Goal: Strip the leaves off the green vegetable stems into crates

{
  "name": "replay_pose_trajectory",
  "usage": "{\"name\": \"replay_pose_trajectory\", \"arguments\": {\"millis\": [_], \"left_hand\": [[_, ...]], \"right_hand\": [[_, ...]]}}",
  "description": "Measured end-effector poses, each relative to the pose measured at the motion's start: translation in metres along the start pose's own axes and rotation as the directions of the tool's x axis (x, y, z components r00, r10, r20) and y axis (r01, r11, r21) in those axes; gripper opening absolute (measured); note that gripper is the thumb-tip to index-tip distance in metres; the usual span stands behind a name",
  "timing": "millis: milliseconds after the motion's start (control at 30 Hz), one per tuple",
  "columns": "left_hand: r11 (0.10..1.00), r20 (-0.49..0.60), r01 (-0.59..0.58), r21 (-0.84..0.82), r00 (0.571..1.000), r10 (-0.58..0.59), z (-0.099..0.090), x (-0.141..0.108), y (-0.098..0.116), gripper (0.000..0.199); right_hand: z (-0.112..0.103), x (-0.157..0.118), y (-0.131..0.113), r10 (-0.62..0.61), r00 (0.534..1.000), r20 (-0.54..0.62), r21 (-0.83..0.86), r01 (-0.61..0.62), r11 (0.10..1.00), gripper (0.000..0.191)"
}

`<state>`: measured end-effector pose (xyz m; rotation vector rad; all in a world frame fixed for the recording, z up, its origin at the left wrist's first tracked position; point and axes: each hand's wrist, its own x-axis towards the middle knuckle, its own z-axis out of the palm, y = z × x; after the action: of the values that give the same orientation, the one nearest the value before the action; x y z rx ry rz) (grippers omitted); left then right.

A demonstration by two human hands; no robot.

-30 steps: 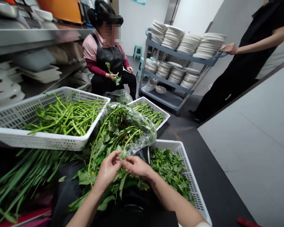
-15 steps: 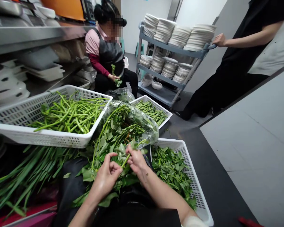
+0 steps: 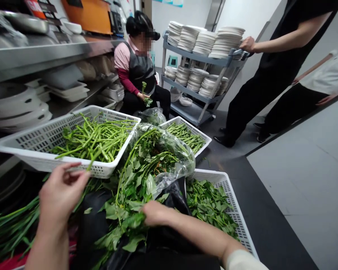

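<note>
My left hand (image 3: pixel 63 189) pinches a peeled-looking green stem (image 3: pixel 91 162) between thumb and fingertips, at the front rim of a white basket (image 3: pixel 73 162). Inside that basket lies a loose heap of green stems (image 3: pixel 101 140). My right hand (image 3: pixel 155 213) is down among leafy greens (image 3: pixel 121 212) over my lap, its fingers closed on some leaves and partly hidden. Behind it, long leafy stalks (image 3: pixel 146 159) spill from an opened clear plastic bag (image 3: pixel 183 152). To the right, another white basket (image 3: pixel 227 183) holds plucked leaves (image 3: pixel 208 206).
Beyond the bag stands a smaller white basket (image 3: pixel 205 144) of green stems. A seated person (image 3: pixel 142 71) holds greens. Another person (image 3: pixel 273 67) grips a cart (image 3: pixel 202 56) stacked with plates. Long green leaves (image 3: pixel 14 225) lie at lower left; a steel shelf (image 3: pixel 59 56) runs along the left.
My hands have parted: the left moved left to the basket rim with a stem, the right dropped back into the leaves. The cart shifted slightly left, and a further person shows at right.
</note>
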<state>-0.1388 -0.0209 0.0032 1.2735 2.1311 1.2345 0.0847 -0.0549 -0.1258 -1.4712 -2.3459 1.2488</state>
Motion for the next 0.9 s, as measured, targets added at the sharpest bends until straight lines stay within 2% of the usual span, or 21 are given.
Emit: {"name": "replay_pose_trajectory", "arguments": {"millis": [33,67,100,133,200,267,300,367,433,467,567,633,700,733,833,900], "left_hand": [[0.993,-0.065,-0.025,0.113,0.997,0.032,0.005,0.016,0.008,0.034],[0.973,-0.087,-0.074,0.218,0.992,0.095,0.011,0.029,0.015,0.035],[0.946,-0.096,-0.149,0.287,0.978,0.183,0.021,0.039,0.021,0.038],[0.923,-0.058,-0.214,0.319,0.968,0.244,0.033,0.046,0.026,0.038],[0.898,0.107,-0.326,0.295,0.945,0.308,0.066,0.051,0.033,0.034],[0.9,0.313,-0.358,0.249,0.909,0.275,0.107,0.048,0.036,0.028],[0.903,0.388,-0.346,0.254,0.892,0.233,0.129,0.046,0.034,0.03],[0.909,0.425,-0.276,0.312,0.896,0.126,0.168,0.043,0.026,0.038],[0.905,0.411,-0.184,0.383,0.912,0.011,0.193,0.042,0.012,0.046],[0.9,0.402,-0.143,0.412,0.915,-0.039,0.2,0.042,0.003,0.047],[0.893,0.407,-0.094,0.441,0.907,-0.106,0.201,0.04,-0.019,0.041],[0.907,0.429,-0.127,0.402,0.901,-0.064,0.191,0.037,-0.026,0.033],[0.926,0.453,-0.167,0.339,0.892,-0.005,0.179,0.033,-0.023,0.021],[0.936,0.46,-0.179,0.304,0.888,0.021,0.172,0.032,-0.018,0.015],[0.964,0.448,-0.183,0.191,0.891,0.08,0.146,0.032,0.014,0.009],[0.989,0.415,-0.145,0.04,0.902,0.116,0.123,0.034,0.043,0.011]], "right_hand": [[0.015,-0.002,-0.004,-0.005,0.99,0.142,-0.205,0.034,0.978,0.005],[0.024,-0.004,-0.007,0.011,0.97,0.242,-0.344,0.075,0.936,0.011],[0.029,-0.008,-0.008,0.025,0.956,0.292,-0.421,0.105,0.901,0.019],[0.028,-0.012,-0.009,0.016,0.951,0.308,-0.448,0.13,0.885,0.026],[0.013,-0.025,-0.011,-0.07,0.95,0.305,-0.396,0.193,0.898,0.041],[-0.011,-0.041,-0.013,-0.197,0.946,0.255,-0.266,0.265,0.927,0.048],[-0.023,-0.05,-0.014,-0.223,0.954,0.201,-0.199,0.263,0.944,0.043],[-0.042,-0.063,-0.014,-0.162,0.985,0.063,-0.062,0.166,0.984,0.03],[-0.051,-0.072,-0.01,-0.048,0.998,-0.039,0.09,0.051,0.995,0.033],[-0.053,-0.075,-0.007,-0.02,0.998,-0.065,0.15,0.03,0.988,0.037],[-0.049,-0.082,0.005,-0.063,0.996,-0.068,0.236,0.078,0.969,0.04],[-0.045,-0.084,0.011,-0.049,0.996,-0.073,0.262,0.066,0.963,0.036],[-0.043,-0.084,0.014,0.019,0.993,-0.113,0.299,0.016,0.954,0.023],[-0.044,-0.083,0.015,0.065,0.987,-0.146,0.311,-0.016,0.95,0.016],[-0.053,-0.081,0.013,0.169,0.942,-0.29,0.334,-0.066,0.94,0.028],[-0.063,-0.081,0.01,0.176,0.905,-0.387,0.371,-0.022,0.928,0.017]]}}
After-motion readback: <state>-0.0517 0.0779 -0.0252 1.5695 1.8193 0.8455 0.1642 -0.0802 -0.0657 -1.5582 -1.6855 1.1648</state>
